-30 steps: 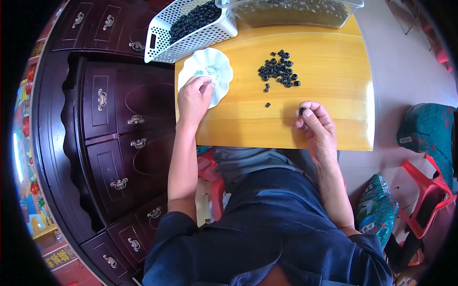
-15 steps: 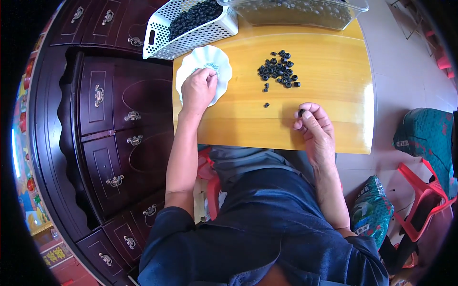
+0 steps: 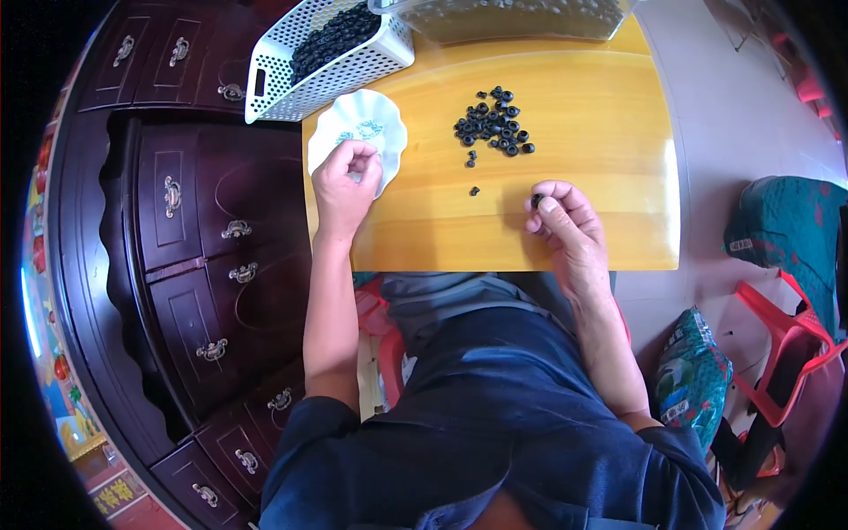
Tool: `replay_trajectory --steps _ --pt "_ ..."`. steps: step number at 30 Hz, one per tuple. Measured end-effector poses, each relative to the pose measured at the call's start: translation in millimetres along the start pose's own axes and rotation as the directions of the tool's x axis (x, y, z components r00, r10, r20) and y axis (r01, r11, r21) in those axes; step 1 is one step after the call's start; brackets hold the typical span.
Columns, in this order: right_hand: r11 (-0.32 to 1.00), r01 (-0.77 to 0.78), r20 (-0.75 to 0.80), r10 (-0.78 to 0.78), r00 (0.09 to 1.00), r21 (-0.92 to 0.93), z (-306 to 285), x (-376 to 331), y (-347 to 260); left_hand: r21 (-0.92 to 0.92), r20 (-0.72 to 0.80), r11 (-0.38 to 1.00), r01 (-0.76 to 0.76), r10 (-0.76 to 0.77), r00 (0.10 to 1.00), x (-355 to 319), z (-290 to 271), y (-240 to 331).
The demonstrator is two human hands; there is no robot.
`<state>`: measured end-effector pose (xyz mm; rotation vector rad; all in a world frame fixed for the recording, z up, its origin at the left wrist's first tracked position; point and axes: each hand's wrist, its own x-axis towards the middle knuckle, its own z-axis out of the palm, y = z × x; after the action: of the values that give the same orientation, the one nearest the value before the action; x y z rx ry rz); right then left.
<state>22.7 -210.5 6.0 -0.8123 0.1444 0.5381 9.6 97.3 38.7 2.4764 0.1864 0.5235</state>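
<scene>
Since the earlier frame, the left hand (image 3: 346, 181) has stayed over the near rim of the white dish (image 3: 360, 125), its fingers (image 3: 364, 155) now curled together above the small pale pieces lying in the dish; whether they pinch one of those pieces cannot be told. Over at the right hand (image 3: 564, 221), little has changed: it rests on the counter (image 3: 583, 115) with its thumb and forefinger clamped on one small black ring (image 3: 536, 200). Just left of those fingers, a single stray ring (image 3: 474, 190) lies by itself, and beyond them, farther from the person, sits the loose pile of black rings (image 3: 495, 124). Between the two hands runs a wide bare strip of yellow wood, and to the right of the right hand's fingers the counter stays open out to its right edge. That hand's wrist crosses the near edge of the counter. The dish sits at the counter's left edge, overhanging it slightly. Beyond the left hand's fingers, a white slotted basket (image 3: 340, 66) full of black rings juts off the far left corner, and beside it a clear tub (image 3: 512, 18) lines the far edge. Left of the counter stands a dark wooden cabinet (image 3: 177, 230) with drawers.
</scene>
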Motion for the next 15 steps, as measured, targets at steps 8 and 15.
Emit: replay_trajectory --steps 8,15 --pt "0.996 -0.049 0.109 0.041 0.993 0.072 3.9 -3.6 -0.9 -0.461 0.213 0.884 0.080 0.022 0.977 -24.2 21.0 86.5" --pt "0.997 -0.047 0.154 0.037 0.987 0.065 7.8 -5.3 -2.7 -0.394 0.294 0.916 -0.070 0.198 0.935 -28.3 31.1 130.9"
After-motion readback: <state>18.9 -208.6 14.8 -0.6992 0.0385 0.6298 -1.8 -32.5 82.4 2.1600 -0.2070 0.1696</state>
